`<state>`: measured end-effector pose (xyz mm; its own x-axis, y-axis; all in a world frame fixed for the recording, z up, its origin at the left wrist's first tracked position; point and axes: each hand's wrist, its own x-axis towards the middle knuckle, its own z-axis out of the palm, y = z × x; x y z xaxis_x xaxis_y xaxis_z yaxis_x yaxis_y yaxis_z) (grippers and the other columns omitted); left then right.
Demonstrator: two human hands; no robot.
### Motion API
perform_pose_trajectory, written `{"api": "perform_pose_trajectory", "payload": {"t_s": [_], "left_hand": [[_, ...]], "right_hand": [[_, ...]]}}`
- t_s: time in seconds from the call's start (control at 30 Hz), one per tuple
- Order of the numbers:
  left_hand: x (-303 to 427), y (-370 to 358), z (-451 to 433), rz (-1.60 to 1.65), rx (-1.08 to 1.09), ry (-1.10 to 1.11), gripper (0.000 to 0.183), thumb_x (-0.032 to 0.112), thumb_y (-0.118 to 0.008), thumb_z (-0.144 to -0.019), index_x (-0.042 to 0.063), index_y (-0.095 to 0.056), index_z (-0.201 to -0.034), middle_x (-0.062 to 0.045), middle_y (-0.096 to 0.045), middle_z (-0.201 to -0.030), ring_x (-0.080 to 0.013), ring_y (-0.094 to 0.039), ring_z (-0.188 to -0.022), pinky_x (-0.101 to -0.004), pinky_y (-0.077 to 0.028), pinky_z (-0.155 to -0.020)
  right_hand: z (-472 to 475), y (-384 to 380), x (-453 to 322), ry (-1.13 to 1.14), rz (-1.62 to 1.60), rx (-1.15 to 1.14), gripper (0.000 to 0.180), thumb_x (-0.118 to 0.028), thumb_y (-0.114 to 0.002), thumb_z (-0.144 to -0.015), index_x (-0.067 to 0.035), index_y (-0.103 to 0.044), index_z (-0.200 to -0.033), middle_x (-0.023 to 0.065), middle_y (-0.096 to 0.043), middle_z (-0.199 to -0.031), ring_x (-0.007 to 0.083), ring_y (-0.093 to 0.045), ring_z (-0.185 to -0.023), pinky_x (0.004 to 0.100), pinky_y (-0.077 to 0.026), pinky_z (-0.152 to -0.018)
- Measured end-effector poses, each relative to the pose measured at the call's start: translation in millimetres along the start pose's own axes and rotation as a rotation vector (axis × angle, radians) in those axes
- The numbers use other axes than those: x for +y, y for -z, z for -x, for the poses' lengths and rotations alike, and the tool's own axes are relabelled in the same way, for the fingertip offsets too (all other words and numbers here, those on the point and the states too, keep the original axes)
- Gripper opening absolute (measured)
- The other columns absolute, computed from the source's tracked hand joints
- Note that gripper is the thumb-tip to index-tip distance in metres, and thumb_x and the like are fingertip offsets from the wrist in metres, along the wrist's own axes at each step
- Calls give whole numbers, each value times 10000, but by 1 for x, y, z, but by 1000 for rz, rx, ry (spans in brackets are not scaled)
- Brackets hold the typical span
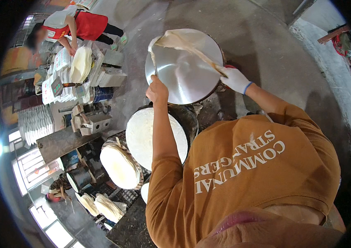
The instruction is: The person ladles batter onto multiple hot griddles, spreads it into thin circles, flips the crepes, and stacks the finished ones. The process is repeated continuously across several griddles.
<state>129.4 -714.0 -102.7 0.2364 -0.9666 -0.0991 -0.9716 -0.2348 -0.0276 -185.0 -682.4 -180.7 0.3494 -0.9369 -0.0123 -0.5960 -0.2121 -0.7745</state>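
In front of me is a round, shiny metal griddle (184, 71). A thin, pale sheet of pancake or dough (175, 40) hangs in a bunched arc over its far part. My bare left hand (157, 90), above the griddle's left edge, pinches a narrow strip leading up to the sheet. My right hand (236, 80), in a white glove, grips the brownish end of the long strip at the right rim. Whether a wooden stick lies within that end, I cannot tell. Partly behind my left forearm is a second round griddle with a white layer (139, 136).
Stacked thin pancakes (121, 167) sit on a round stand at left, with more stacks (108, 206) beyond. A co-worker in a red apron (90, 26) handles a pancake stack (81, 65) near a digital scale (57, 86). Another person (59, 190) works farther off.
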Motion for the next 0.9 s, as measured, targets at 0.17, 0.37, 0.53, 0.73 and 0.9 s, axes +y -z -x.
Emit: {"api": "perform_pose_trajectory", "payload": {"t_s": [0.17, 0.37, 0.53, 0.73, 0.9], "left_hand": [[-31, -5, 13, -31, 3, 66, 163, 129, -454, -938, 26, -464, -1064, -211, -694, -852, -370, -691, -826, -456, -532, -746], [-60, -13, 52, 63, 71, 116, 204, 188, -503, -929, 35, -443, -1050, -228, -678, -798, -401, -675, -763, -494, -523, -657], [-62, -19, 84, 184, 84, 61, 228, 174, -559, -906, 48, -420, -1036, -238, -658, -769, -446, -641, -737, -525, -493, -649], [-59, -24, 140, 438, -31, 152, 222, 182, -560, -902, 42, -433, -1019, -279, -640, -791, -487, -613, -761, -556, -459, -660], [-46, -26, 166, 639, -89, 140, 218, 189, -577, -899, 11, -472, -968, -284, -634, -794, -487, -612, -772, -535, -465, -668]], "right_hand": [[-14, -19, -20, 83, 54, -76, 472, -167, -496, -904, -32, -472, -1356, 232, -593, -1188, 384, -595, -1032, 434, -479, -902], [8, 21, -3, -154, 143, 15, 468, -167, -548, -883, -83, -505, -1341, 226, -635, -1034, 385, -620, -906, 445, -501, -809], [-29, -15, 0, 146, -58, -13, 473, -144, -538, -895, -79, -485, -1361, 245, -568, -1240, 369, -579, -1098, 400, -481, -906], [29, -1, -26, -145, 205, -107, 537, -188, -509, -914, -62, -385, -1421, 253, -617, -1049, 369, -608, -953, 460, -484, -817], [19, -47, -1, 46, -19, 200, 495, -167, -471, -917, -10, -404, -1382, 284, -625, -1016, 438, -603, -939, 509, -470, -820]]}}
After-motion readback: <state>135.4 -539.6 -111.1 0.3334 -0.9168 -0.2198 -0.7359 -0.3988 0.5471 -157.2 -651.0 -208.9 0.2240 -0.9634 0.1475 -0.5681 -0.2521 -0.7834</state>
